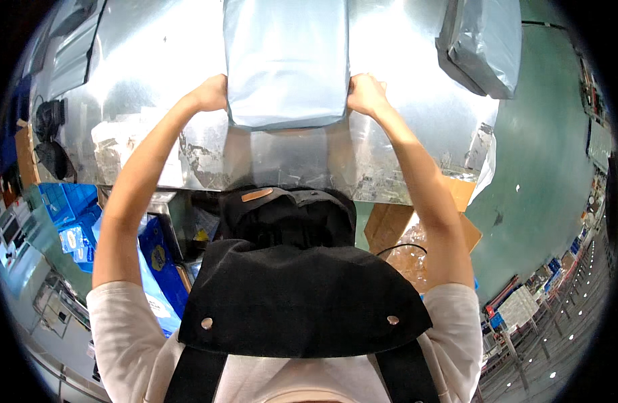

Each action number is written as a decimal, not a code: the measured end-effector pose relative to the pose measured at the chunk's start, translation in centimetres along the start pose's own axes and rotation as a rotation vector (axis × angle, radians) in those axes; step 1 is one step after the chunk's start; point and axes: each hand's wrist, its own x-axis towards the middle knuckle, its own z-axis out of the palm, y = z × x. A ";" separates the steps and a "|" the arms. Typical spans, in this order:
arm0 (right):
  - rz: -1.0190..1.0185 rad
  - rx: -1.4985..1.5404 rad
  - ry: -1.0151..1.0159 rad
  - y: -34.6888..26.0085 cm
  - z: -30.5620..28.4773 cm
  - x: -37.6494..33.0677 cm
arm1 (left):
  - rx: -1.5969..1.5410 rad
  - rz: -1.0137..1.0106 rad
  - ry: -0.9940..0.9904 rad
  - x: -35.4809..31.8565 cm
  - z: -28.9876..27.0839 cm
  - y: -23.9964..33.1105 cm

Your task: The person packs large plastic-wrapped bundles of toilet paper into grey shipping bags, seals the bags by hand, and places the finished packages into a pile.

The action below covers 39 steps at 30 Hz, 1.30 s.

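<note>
A box-shaped package (286,64) wrapped in pale grey plastic is at the far middle of the metal table, its top cut off by the picture's edge. My left hand (213,93) grips its left side near the front corner, with the fingers curled in. On the opposite side my right hand (367,94) holds it in the same way, knuckles outward. The fingertips of both hands are partly hidden against the plastic. Below the package's front edge, its reflection shows on the bare metal.
The metal table (289,158) has worn tape patches along its near edge. A second grey-wrapped package (482,50) stands at the far right. Black cables or straps (51,134) lie on the left. Under the near edge are an open cardboard box (388,232) and a blue crate (68,201).
</note>
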 end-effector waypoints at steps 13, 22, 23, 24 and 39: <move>0.117 1.506 -0.060 0.6 -5.4 -3.2 | -1.546 -0.217 0.442 0.3 0.3 11.9; -0.253 1.497 0.352 14.0 -14.4 -12.7 | -1.390 0.010 0.532 1.9 -2.0 30.6; -0.230 1.512 0.424 16.3 -15.8 -13.3 | -1.348 0.108 0.476 3.4 -2.4 33.0; -0.187 1.547 0.516 18.4 -17.4 -13.7 | -1.308 0.200 0.415 5.2 -3.0 35.3; 0.168 1.855 0.859 36.1 -20.1 -4.0 | -0.538 0.153 0.725 25.3 -0.2 42.5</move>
